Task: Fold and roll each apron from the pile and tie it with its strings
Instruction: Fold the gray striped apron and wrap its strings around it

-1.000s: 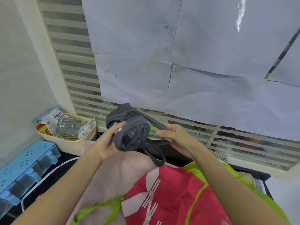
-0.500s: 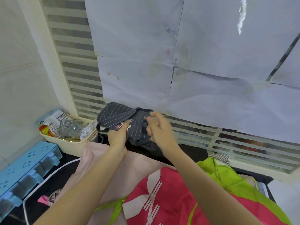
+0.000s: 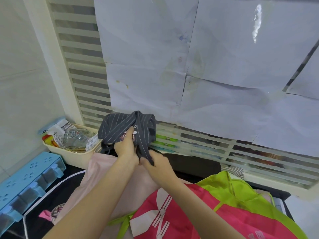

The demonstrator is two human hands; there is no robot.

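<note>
A rolled dark grey pinstriped apron (image 3: 119,126) is held up near the window ledge. My left hand (image 3: 126,149) grips the roll from below, thumb across its front. One of its straps (image 3: 144,149) wraps over the roll and runs down to my right hand (image 3: 155,165), which pinches the strap's end just below the bundle. A pale pink apron (image 3: 96,178) lies flat under my arms. A red apron with lime green trim (image 3: 186,216) lies on top of the pile at the lower right.
A cream basket (image 3: 72,155) of packets stands at the left by the window. A blue plastic rack (image 3: 29,180) sits at the far left. Papers cover the slatted window (image 3: 81,66) behind. The dark table edge (image 3: 195,165) shows beyond the pile.
The striped roll went up and away toward the window. My right hand came over the roll and now pulls the strap down below it, close to my left hand.
</note>
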